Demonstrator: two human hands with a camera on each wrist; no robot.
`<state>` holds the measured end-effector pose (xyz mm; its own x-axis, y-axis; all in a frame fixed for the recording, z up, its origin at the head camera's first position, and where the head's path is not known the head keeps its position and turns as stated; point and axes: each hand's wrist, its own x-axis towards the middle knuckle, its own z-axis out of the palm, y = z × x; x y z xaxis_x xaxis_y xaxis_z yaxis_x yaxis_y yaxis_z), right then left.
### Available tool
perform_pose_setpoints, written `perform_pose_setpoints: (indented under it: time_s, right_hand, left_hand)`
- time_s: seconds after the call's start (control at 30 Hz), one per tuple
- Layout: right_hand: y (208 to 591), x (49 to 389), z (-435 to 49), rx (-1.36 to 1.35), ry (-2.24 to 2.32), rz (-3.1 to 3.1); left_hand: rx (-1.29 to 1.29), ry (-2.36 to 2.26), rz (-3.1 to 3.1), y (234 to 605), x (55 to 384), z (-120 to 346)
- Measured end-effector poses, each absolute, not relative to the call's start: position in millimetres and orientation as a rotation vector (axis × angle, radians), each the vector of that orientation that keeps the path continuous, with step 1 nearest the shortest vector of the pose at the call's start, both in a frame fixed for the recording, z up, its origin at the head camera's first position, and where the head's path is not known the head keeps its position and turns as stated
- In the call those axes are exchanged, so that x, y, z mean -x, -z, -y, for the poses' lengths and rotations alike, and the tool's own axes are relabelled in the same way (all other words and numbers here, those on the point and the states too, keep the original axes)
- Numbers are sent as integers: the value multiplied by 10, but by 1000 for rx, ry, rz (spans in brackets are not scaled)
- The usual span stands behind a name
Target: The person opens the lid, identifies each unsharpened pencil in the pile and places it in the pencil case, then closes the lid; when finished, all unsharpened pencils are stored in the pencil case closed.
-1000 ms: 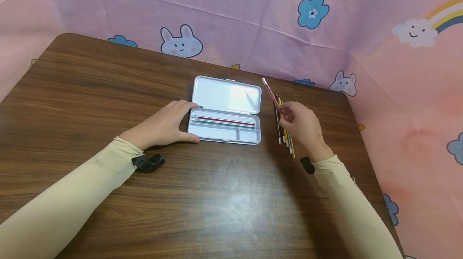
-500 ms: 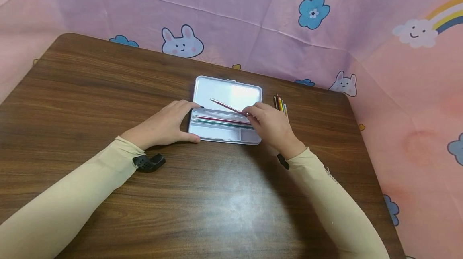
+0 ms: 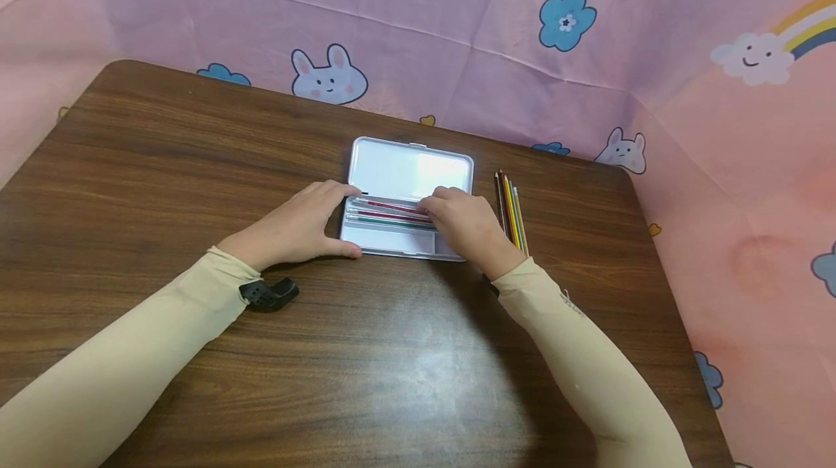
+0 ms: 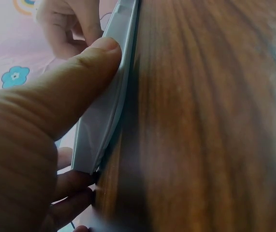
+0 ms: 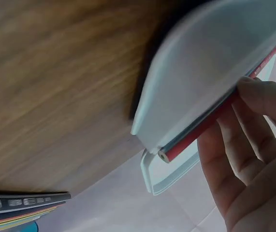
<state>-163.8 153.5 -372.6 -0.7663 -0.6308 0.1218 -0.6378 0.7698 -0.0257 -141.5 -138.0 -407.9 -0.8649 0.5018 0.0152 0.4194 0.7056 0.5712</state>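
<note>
A white pencil case (image 3: 392, 239) lies on the table with its lid (image 3: 385, 163) folded back. My left hand (image 3: 294, 228) grips its left end, thumb on the front wall (image 4: 96, 111) and fingers round by the hinge. Over the long rear compartment, my right hand (image 3: 464, 225) pinches a red pencil (image 3: 395, 206) between thumb and fingers. In the right wrist view, that red pencil (image 5: 181, 147) slants along the inside of the case, its flat unsharpened end showing. A red pencil (image 3: 379, 214) and a green pencil (image 3: 385, 220) lie side by side in the same compartment.
Several pencils (image 3: 512, 210) lie in a bundle to the right of the case, partly behind my right wrist. Their ends show low in the right wrist view. A patterned cloth (image 3: 418, 33) hangs along the far and right edges of the brown table (image 3: 366, 352).
My right hand has carried the red pencil left from above the bundle and lowered it into the case, turning it to lie nearly lengthwise. My left hand has stayed at the case's end.
</note>
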Motion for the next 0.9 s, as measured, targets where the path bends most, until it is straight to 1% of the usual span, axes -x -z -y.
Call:
perform_pose_setpoints:
  time_s: [0.27, 0.9]
  right_hand:
    - [3730, 1655, -1453, -1068, -42, 2880]
    - [3785, 1671, -1424, -1088, -40, 2933]
  left_hand:
    - [-749, -875, -2766, 4092, 1431, 1394]
    - [-744, -886, -2760, 4061, 1422, 1398]
